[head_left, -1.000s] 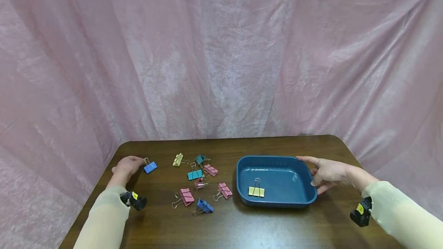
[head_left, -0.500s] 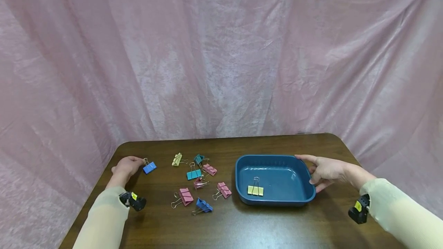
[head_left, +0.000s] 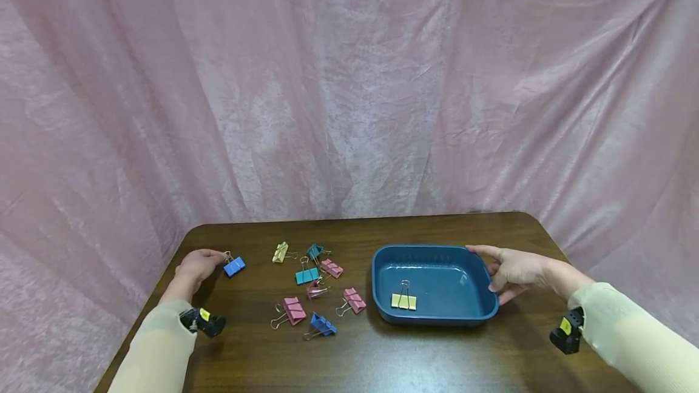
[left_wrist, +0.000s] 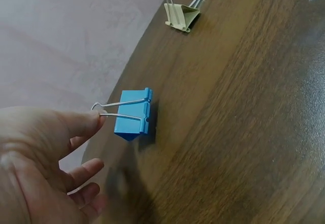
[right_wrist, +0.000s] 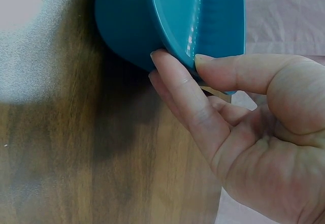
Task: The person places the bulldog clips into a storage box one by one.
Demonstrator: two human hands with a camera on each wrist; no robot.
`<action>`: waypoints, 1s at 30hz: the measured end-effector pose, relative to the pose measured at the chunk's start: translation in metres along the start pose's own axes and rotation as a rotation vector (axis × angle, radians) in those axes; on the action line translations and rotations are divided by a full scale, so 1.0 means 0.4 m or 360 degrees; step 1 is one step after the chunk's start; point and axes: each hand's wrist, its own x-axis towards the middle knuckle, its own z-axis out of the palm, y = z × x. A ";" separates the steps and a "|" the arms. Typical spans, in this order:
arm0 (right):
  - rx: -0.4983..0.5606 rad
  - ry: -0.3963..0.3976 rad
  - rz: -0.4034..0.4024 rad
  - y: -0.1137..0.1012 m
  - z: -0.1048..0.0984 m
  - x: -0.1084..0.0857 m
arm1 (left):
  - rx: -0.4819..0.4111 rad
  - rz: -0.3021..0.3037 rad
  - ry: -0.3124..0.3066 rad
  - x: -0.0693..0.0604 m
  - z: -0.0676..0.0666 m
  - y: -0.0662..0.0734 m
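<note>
At the table's left, my left hand (head_left: 198, 267) pinches the wire handles of a blue binder clip (head_left: 235, 266). The left wrist view shows the clip's body (left_wrist: 133, 111) hanging off the fingertips near the table edge, its shadow beside it; the other fingers are loosely bent. On the right, my right hand (head_left: 519, 272) holds the end of a dark blue tray (head_left: 437, 321). In the right wrist view, the thumb (right_wrist: 233, 72) lies at the rim and the fingers (right_wrist: 177, 82) against the outer wall. A yellow binder clip (head_left: 403, 302) lies inside the tray.
Several loose binder clips lie mid-table: a yellow one (head_left: 281, 252), a dark teal one (head_left: 314, 251), a light blue one (head_left: 307, 276), a blue one (head_left: 323, 324) and pink ones (head_left: 295, 311). A pink curtain (head_left: 349, 90) hangs behind the wooden table (head_left: 371, 362).
My left hand and the blue clip have shifted slightly left and down. The right hand stays at the tray's end; the tray and loose clips look unmoved.
</note>
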 end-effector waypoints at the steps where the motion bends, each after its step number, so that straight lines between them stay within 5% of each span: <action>1: -0.0002 0.0000 0.0002 0.000 0.000 0.001 | -0.0018 -0.0001 0.0001 -0.002 -0.001 0.000; 9: 0.0000 -0.0004 0.0005 0.004 -0.001 0.000 | -0.0111 0.0104 -0.0006 -0.026 -0.003 0.020; 23: -0.0008 -0.0015 -0.0012 0.001 -0.002 0.001 | -0.0157 0.0343 -0.0075 -0.092 -0.009 0.097; 30: -0.0006 0.0013 0.0014 0.000 0.002 0.002 | -0.0186 0.0390 -0.0110 -0.116 -0.004 0.147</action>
